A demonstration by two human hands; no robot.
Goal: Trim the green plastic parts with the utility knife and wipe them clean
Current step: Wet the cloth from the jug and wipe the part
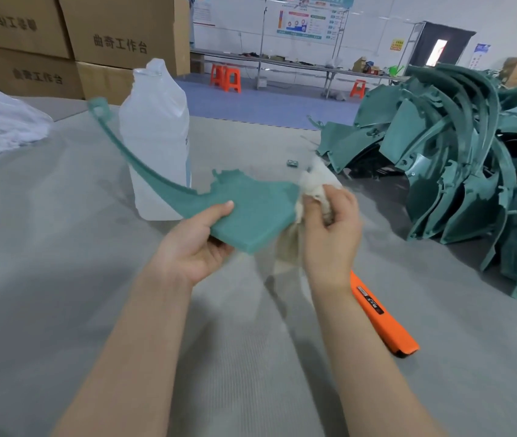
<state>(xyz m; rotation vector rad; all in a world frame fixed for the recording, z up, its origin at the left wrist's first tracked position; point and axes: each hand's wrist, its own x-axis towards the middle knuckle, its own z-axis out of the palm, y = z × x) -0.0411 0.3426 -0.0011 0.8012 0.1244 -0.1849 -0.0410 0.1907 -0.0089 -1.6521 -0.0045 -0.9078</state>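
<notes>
knife [383, 320]: lies on the counter [61, 279] just right of the right forearm, in no hand.
left hand [194, 244]: grips the part [250, 209] at its broad end, thumb on top, fingers [220, 249] curled beneath.
right hand [329, 234]: clenches a bunched cloth [317, 181] against the part's right edge; blurred, so exact contact unclear.
part: held above the counter between both hands, long curved tail reaching up and left.
step: wiping, by the look of it; best done with a firm left grip, cloth wrapped round the edge, long strokes down the length, tail included.
sack [156, 137]: white, upright behind the part, top gathered shut; contents hidden.
pile [455, 168]: more green parts heaped on the counter, far right.
boxes [118, 36]: stacked at back left, shut; contents unseen.
</notes>
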